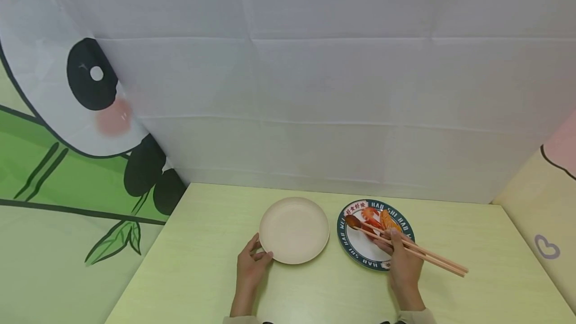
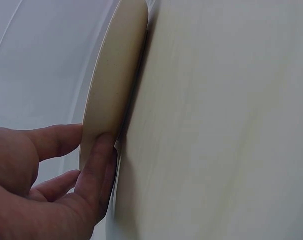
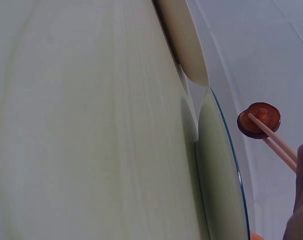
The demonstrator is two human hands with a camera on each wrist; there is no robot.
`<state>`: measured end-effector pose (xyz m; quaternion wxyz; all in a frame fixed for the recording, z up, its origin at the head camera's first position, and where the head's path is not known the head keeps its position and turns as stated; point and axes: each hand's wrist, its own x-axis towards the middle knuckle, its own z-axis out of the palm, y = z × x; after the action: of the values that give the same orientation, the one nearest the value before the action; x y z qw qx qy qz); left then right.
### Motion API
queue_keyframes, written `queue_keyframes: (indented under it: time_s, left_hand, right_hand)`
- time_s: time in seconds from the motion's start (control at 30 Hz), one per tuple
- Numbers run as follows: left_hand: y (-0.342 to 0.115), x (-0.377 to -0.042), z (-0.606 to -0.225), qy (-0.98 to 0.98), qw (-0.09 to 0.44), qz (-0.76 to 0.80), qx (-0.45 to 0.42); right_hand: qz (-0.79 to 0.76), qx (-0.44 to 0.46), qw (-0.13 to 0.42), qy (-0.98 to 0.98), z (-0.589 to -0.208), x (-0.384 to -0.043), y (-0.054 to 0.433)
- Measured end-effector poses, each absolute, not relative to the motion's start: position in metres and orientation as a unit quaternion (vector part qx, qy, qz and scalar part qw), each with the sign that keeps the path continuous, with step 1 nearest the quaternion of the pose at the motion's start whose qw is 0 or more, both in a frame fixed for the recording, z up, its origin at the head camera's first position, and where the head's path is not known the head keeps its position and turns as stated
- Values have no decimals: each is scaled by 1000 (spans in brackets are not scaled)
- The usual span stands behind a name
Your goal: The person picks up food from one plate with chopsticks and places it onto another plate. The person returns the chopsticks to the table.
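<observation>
My left hand (image 1: 253, 266) holds a round beige plate (image 1: 294, 230) by its lower left rim. In the left wrist view, the fingers (image 2: 94, 167) press against the outer side of this beige plate (image 2: 114, 70). Over a patterned plate (image 1: 360, 250) with a dark green lettered rim, my right hand (image 1: 404, 264) grips a pair of wooden chopsticks (image 1: 443, 262). Their tips pinch a glossy brown mushroom-like piece (image 1: 353, 221). The right wrist view shows this brown piece (image 3: 259, 120) held above the plate's edge, apart from it.
A red-orange shrimp-like piece (image 1: 371, 214) and an orange slice-like piece (image 1: 388, 220) lie on the patterned plate. Both plates stand side by side on a pale yellow-green table (image 1: 324, 291). Behind it hangs a creased white sheet (image 1: 315, 89); a cartoon-printed cloth (image 1: 54, 174) covers the left side.
</observation>
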<state>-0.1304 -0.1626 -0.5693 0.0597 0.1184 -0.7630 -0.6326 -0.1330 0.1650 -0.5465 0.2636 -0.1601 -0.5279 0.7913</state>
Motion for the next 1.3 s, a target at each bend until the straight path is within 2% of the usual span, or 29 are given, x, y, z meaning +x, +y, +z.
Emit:
queue_keyframes:
  time_s: [0.9, 1.3]
  left_hand:
    - [-163, -131, -572, -765, 59, -629, 125]
    - [-165, -132, -573, -768, 61, -627, 118]
  right_hand:
    - [769, -195, 270, -546, -546, -124, 181]
    - [767, -157, 295, -548, -544, -119, 188]
